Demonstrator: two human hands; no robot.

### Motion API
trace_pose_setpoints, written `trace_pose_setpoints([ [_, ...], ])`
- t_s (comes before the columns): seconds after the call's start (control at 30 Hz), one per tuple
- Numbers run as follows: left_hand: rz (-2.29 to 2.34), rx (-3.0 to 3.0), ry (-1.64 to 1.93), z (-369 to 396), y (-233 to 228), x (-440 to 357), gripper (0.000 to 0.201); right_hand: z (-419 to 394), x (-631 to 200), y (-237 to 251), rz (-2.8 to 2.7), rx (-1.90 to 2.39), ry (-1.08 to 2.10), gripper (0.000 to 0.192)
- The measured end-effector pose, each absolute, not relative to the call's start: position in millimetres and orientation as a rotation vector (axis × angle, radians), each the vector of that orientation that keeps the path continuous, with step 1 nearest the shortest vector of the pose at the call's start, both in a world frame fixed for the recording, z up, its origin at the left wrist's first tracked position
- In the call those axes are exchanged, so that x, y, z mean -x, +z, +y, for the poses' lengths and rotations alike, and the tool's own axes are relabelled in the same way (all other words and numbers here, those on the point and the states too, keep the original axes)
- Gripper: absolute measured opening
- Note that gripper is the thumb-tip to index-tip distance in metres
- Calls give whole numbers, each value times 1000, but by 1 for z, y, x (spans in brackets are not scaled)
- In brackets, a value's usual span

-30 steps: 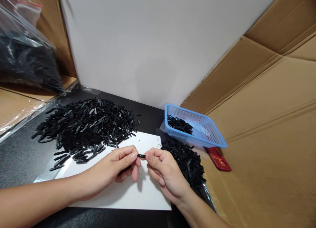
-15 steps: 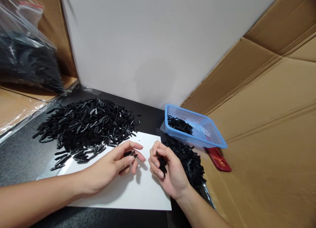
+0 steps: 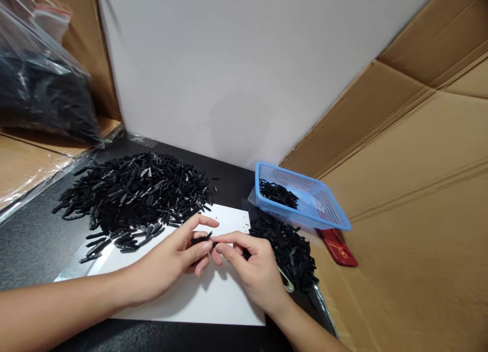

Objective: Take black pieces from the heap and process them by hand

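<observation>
Small black elongated pieces (image 3: 201,239) are held between the thumb and fingers of my left hand (image 3: 186,250), above a white sheet (image 3: 183,301). My right hand (image 3: 251,265) meets it there, thumb and forefinger closing at the tip of one piece. More black pieces show in the curled fingers of my right hand, mostly hidden. A large heap of similar pieces (image 3: 137,189) lies to the left of the sheet. Another heap (image 3: 292,248) lies just beyond my right hand.
A blue plastic basket (image 3: 331,223) with some black pieces stands at the right heap's far edge. Beside it lies a red flat object (image 3: 339,248). Near my right wrist a pale green curved thing (image 3: 288,283) shows. A clear bag (image 3: 46,88) of dark contents sits at upper left.
My right hand has moved left and its thumb and forefinger have come up to the pieces in my left hand. The pale green thing has come into sight behind it.
</observation>
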State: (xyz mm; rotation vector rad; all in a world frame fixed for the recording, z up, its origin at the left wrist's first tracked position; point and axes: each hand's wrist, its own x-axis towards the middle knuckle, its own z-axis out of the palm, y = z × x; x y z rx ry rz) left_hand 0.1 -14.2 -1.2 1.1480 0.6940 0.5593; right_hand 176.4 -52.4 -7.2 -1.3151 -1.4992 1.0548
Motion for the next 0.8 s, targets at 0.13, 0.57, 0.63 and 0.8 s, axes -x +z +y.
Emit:
trace_pose_setpoints([
  [0.13, 685, -1095, 579, -13, -5, 0, 18, -51, -179, -9, -1386, 1349, 1068, 21],
  [0.57, 674, -1088, 585, -13, -4, -2, 17, -52, -178, -12, -1235, 1313, 1277, 24],
  [0.63, 697, -1058, 594, -13, -3, -3, 17, -51, -178, -12, -1216, 1318, 1258, 24],
  [0.8, 787, -1014, 620, -12, 0, -3, 16, -51, -179, -9, -1214, 1336, 1178, 20],
])
